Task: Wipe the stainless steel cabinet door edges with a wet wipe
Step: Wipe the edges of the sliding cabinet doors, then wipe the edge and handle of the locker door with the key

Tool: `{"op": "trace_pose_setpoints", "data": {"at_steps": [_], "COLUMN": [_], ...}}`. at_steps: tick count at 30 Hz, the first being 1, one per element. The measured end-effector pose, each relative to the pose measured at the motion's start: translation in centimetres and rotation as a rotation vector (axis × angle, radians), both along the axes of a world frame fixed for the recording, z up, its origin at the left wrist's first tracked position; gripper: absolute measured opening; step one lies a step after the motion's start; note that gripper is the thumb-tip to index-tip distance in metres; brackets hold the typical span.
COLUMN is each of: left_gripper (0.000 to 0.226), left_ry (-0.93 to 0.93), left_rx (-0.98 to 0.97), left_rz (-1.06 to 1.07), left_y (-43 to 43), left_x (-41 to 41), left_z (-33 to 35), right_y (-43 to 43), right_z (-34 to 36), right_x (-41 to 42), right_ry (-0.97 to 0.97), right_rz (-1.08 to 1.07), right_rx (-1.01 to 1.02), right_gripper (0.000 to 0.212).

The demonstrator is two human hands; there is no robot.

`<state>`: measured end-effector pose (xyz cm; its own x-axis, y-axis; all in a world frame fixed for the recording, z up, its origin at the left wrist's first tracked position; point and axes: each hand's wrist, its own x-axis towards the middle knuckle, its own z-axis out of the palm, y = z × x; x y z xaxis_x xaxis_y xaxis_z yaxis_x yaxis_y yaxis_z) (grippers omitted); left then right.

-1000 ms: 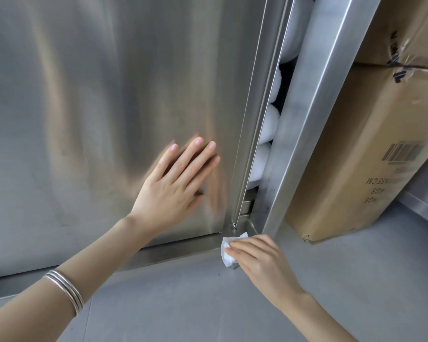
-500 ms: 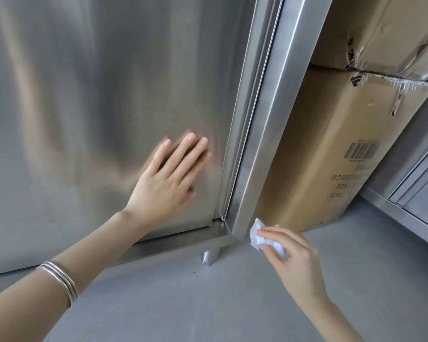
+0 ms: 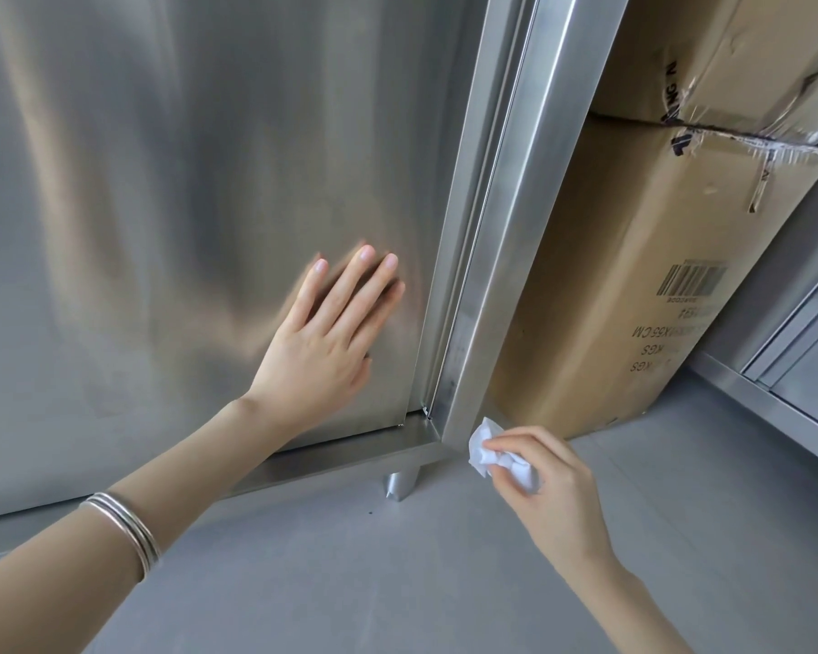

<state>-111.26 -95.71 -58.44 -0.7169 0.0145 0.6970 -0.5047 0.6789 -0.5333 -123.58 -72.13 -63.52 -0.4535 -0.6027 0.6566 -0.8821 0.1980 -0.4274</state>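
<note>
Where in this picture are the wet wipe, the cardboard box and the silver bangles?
wet wipe (image 3: 481, 443): head view, on its crumpled white free end.
cardboard box (image 3: 633, 276): head view, on its plain brown side.
bangles (image 3: 121, 526): head view, on the middle of the silver bands.

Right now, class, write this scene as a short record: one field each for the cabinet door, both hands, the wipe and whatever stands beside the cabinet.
Door: brushed stainless steel cabinet door, closed against its upright steel frame post
Left hand: left hand flat on the door, fingers straight
Right hand: right hand pinches the crumpled white wet wipe
Wipe: at the post's bottom corner; contact unclear
Beside cabinet: tall brown cardboard box on the grey floor
</note>
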Motion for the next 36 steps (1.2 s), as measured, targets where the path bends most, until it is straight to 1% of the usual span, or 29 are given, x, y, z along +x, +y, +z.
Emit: {"op": "trace_pose_setpoints", "data": {"at_steps": [2,4,7,10,13,16,19,27,29,32,36], "left_gripper": [0.077,0.071,0.058,0.044,0.042,0.041,0.041,0.043,0.042,0.042,0.046], "left_ry": [-0.018,-0.056,-0.126,-0.152,-0.148,-0.17,-0.235,-0.339,-0.346,-0.287,-0.236], "left_rx": [0.022,0.09,0.294,0.5,0.652,0.736,0.73,0.784,0.767,0.713,0.627], "left_rz": [0.024,0.048,0.048,-0.053,-0.209,-0.346,-0.433,-0.622,-0.663,-0.704,-0.726], "left_y": [0.6,2.0,5.2,8.4,11.2,13.7,15.7,21.3,22.6,24.6,27.8], "left_x": [0.2,0.5,0.9,1.2,0.6,-0.8,-2.8,-8.6,-10.2,-12.8,-15.1], "left_z": [0.4,1.1,2.6,5.8,11.8,19.6,27.8,53.8,60.2,69.3,78.8], "right_y": [-0.2,0.0,1.2,4.0,7.8,11.7,14.7,20.6,22.2,24.8,28.3], "right_z": [0.2,0.8,3.1,7.5,13.9,21.8,30.5,59.0,66.1,75.7,85.8], "right_x": [-0.1,-0.3,-0.9,-1.3,-1.5,-2.0,-2.3,-4.5,-5.5,-7.2,-9.0], "right_ry": [-0.054,-0.086,-0.137,-0.253,-0.311,-0.374,-0.405,-0.314,-0.285,-0.218,-0.161], "right_rz": [-0.017,-0.048,-0.099,-0.157,-0.23,-0.305,-0.374,-0.496,-0.519,-0.526,-0.517], "right_rx": [-0.011,-0.002,0.021,0.067,0.116,0.16,0.171,0.131,0.127,0.106,0.051], "right_gripper": [0.029,0.029,0.029,0.031,0.03,0.031,0.03,0.028,0.026,0.023,0.018]}}
